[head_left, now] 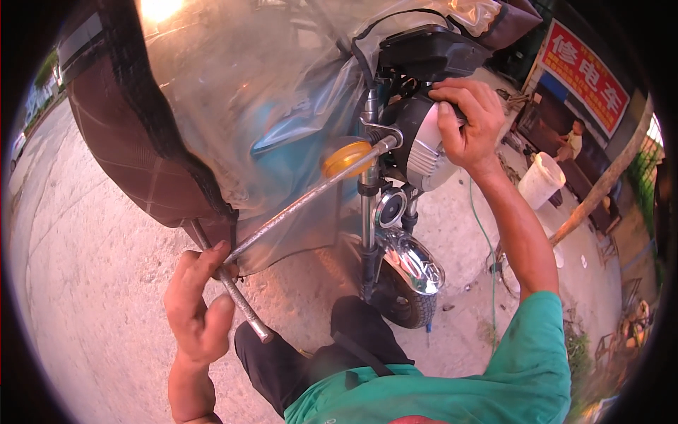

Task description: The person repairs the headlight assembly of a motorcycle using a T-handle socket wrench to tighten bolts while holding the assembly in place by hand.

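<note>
My left hand (201, 304) has its fingers hooked over a T-handle wrench (296, 212) where the crossbar meets the shaft, its thumb standing off from the bar. The long metal shaft slants up and right to a curved metal bracket (395, 131) beside the headlight. In front of the shaft's far end shows a round amber turn signal (347, 157). My right hand (473, 127) grips the top edge of the silver-and-black headlight (427, 152), thumb bent against the housing. The wrench's socket end lies at the bracket; I cannot tell what it sits on.
A clear plastic rain cover (282, 106) with brown edging (127, 155) drapes the vehicle's left side. Below the headlight are a round horn (390, 207), a chrome mudguard (417, 261) and the tyre (406, 304). Farther right stand a white bucket (542, 180), a child (571, 141) and a red sign (585, 74).
</note>
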The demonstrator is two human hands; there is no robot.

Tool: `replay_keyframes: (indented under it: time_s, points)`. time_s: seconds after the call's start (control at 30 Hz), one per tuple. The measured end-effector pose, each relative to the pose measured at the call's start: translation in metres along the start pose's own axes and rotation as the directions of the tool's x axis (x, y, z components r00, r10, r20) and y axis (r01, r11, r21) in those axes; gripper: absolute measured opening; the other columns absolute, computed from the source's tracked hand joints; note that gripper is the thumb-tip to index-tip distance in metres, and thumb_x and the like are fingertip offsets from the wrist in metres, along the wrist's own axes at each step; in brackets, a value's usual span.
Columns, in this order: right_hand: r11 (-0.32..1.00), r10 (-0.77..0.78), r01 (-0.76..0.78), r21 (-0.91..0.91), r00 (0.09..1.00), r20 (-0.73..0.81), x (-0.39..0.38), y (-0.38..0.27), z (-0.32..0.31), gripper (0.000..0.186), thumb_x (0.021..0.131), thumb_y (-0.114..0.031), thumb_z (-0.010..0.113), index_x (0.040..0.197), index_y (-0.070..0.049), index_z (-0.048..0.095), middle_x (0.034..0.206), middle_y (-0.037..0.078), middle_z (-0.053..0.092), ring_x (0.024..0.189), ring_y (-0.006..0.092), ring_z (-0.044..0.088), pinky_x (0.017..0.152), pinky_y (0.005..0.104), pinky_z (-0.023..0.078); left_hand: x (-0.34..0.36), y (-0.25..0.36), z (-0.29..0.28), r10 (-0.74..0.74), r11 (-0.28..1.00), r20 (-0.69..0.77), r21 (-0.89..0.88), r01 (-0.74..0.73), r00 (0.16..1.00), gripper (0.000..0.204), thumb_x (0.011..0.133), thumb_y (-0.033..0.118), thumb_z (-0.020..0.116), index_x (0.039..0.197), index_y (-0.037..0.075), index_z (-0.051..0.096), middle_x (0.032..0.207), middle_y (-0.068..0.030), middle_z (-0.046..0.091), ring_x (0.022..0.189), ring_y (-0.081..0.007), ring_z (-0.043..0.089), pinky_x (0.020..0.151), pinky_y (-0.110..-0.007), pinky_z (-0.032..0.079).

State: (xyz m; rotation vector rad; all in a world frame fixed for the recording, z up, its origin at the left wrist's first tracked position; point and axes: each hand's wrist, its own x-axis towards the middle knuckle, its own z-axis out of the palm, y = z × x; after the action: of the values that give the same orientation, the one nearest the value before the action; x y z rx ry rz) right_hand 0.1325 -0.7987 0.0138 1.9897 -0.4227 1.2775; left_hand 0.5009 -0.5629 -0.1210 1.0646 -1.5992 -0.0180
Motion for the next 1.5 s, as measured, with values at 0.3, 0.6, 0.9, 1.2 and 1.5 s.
replay_keyframes:
  time_s: [0.3, 0.6, 0.9, 1.2, 1.5]
  points:
    - [1.0, 0.018, -0.018, -0.009, 1.0, 0.014, -0.003, -0.002, 0.0, 0.012, 0.079, -0.01, 0.068, 0.088, -0.009, 0.076, 0.096, 0.004, 0.076, 0.089, 0.0254, 0.07, 0.077, 0.0372, 0.05, -0.002, -0.009, 0.004, 0.169, 0.969, 0.006, 0.183, -0.167, 0.986, 0.045, 0.085, -0.011, 0.073, 0.129, -0.006, 0.067, 0.1, -0.0152, 0.067, 0.086, -0.0249, 0.064, 0.076, -0.034, 0.052]
    - [1.0, 0.008, -0.008, -0.007, 1.0, 0.005, -0.003, -0.001, 0.0, 0.013, 0.078, -0.011, 0.068, 0.088, -0.01, 0.077, 0.096, 0.004, 0.077, 0.089, 0.025, 0.071, 0.077, 0.0372, 0.051, -0.005, -0.023, 0.003, 0.161, 0.979, 0.01, 0.128, -0.161, 0.987, 0.047, 0.087, -0.011, 0.075, 0.132, -0.004, 0.063, 0.109, -0.0158, 0.067, 0.098, -0.0242, 0.066, 0.086, -0.036, 0.054]
    - [1.0, 0.013, -0.013, -0.014, 1.0, -0.028, -0.002, 0.0, 0.001, 0.012, 0.077, -0.011, 0.069, 0.086, -0.011, 0.077, 0.094, 0.003, 0.077, 0.088, 0.0233, 0.071, 0.076, 0.0364, 0.051, -0.004, -0.008, 0.003, 0.042, 0.955, 0.038, 0.291, -0.052, 0.998, 0.034, 0.091, 0.0, 0.074, 0.125, -0.002, 0.07, 0.097, -0.0194, 0.072, 0.08, -0.0237, 0.066, 0.079, -0.036, 0.053]
    - [0.999, 0.014, -0.015, -0.029, 1.0, -0.026, -0.001, -0.002, 0.0, 0.011, 0.077, -0.01, 0.069, 0.085, -0.011, 0.076, 0.094, 0.001, 0.077, 0.088, 0.0224, 0.071, 0.075, 0.0359, 0.05, -0.007, -0.009, -0.002, -0.178, 0.905, 0.082, -0.378, 0.196, 0.981, 0.038, 0.101, 0.02, 0.064, 0.129, -0.005, 0.069, 0.103, -0.0125, 0.069, 0.093, -0.0192, 0.065, 0.086, -0.034, 0.05]
    - [0.999, 0.026, -0.027, -0.037, 0.999, -0.021, 0.002, -0.004, -0.002, 0.012, 0.076, -0.011, 0.069, 0.085, -0.011, 0.076, 0.093, 0.002, 0.077, 0.088, 0.0228, 0.071, 0.075, 0.036, 0.05, -0.019, -0.018, 0.005, 0.124, 0.982, -0.023, 0.147, -0.119, 0.992, 0.064, 0.088, -0.015, 0.067, 0.15, -0.002, 0.053, 0.129, -0.0191, 0.069, 0.097, -0.0179, 0.065, 0.088, -0.032, 0.054]
